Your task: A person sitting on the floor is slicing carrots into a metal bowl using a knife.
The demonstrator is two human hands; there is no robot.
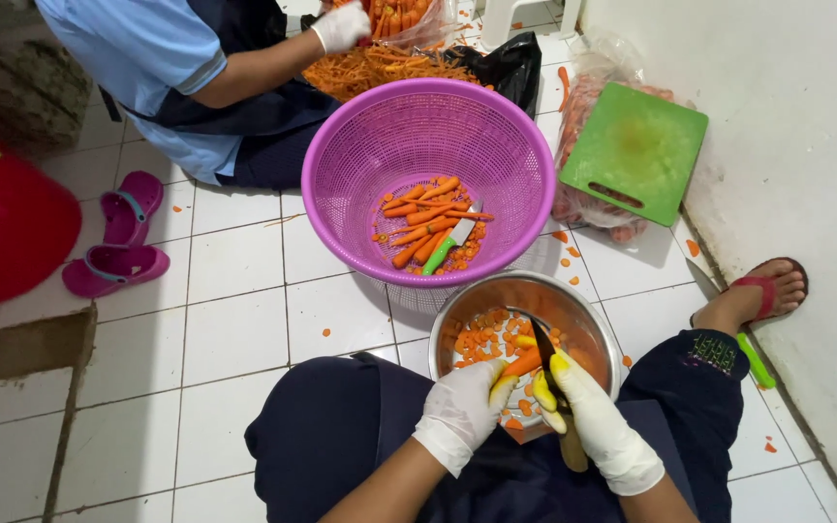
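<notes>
My left hand (459, 412), in a white glove, grips a peeled carrot (522, 363) over a steel bowl (583, 302) that holds carrot slices. My right hand (596, 423), also gloved with yellow-stained fingertips, holds a dark-bladed knife (544, 353) whose blade rests against the carrot. Just beyond the bowl stands a purple basket (360, 165) with several whole carrots and a green-handled knife (448, 244) lying in it.
Another person in a light blue shirt (147, 48) sits at the upper left, their gloved hand (341, 26) by a pile of carrot peels (380, 68). A green cutting board (634, 150) lies on bagged carrots by the right wall. Pink sandals (123, 237) and a red tub (2, 223) sit left.
</notes>
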